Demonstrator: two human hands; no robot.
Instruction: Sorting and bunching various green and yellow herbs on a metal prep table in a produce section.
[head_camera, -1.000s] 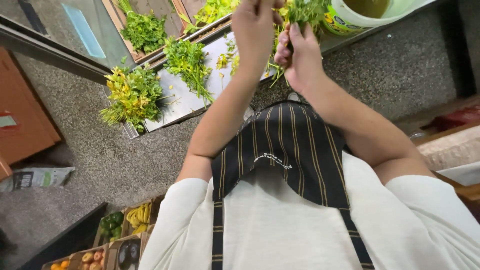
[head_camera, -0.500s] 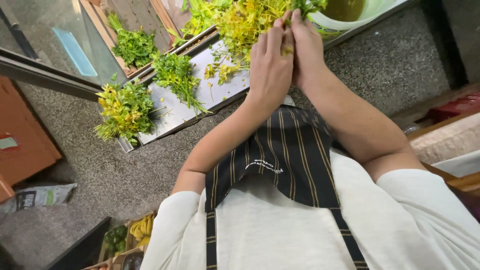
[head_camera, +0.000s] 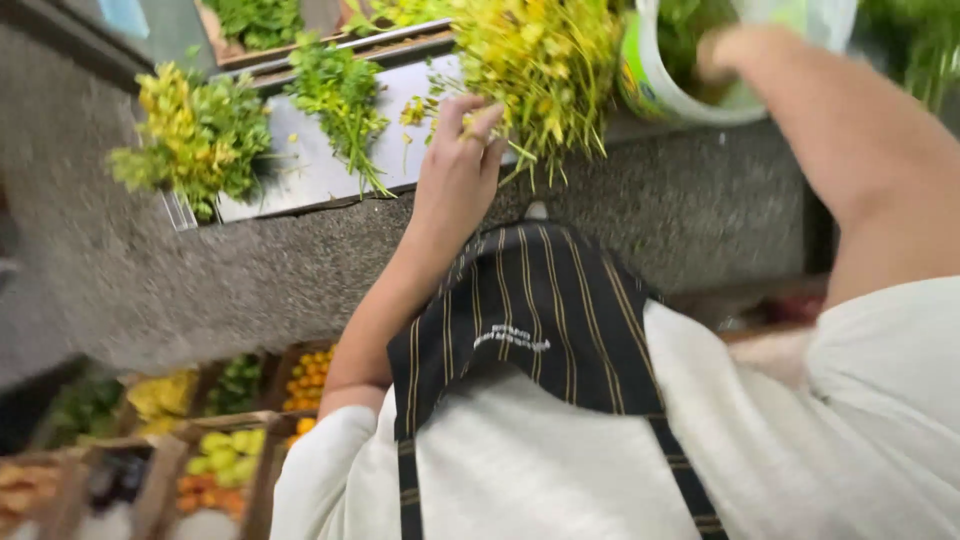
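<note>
- Yellow-flowered bunch (head_camera: 545, 70) lies on the metal tray (head_camera: 300, 175), above and just right of the left hand (head_camera: 455, 175); fingertips curl into its lower stems, loose grip.
- Right hand (head_camera: 725, 55) reaches into the white bucket (head_camera: 655, 85), blurred; cannot tell whether it's spread or closed.
- Bucket wall carries a green-yellow label band.
- Two smaller bunches (head_camera: 195, 135) sit further left on the tray.
- Crates of fruit (head_camera: 215, 460) at lower left.
</note>
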